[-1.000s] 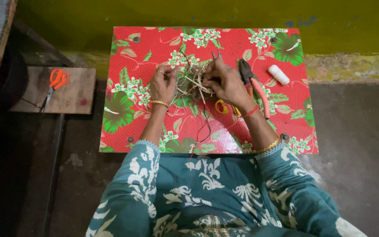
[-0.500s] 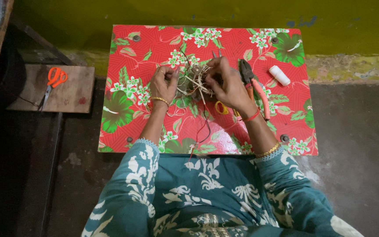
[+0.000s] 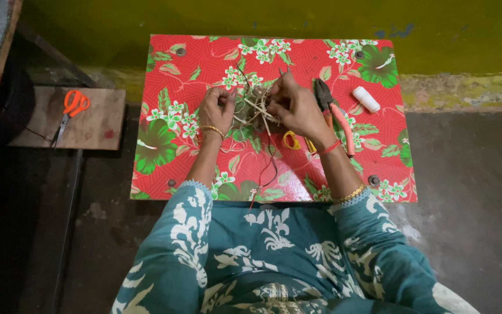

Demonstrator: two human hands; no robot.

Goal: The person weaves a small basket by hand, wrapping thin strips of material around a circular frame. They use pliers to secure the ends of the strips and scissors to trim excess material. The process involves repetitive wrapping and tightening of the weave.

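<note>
**No packages, labels, signs or screens**

Nothing of that kind shows in the head view: no box, wrapper, sticker, notice or display can be made out anywhere in it.

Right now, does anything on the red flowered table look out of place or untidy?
Nothing looks damaged or spilled. The only loose end: thin dark wires trail from the straw bundle in both hands to the table's near edge. The pliers and white spool lie flat.
</note>
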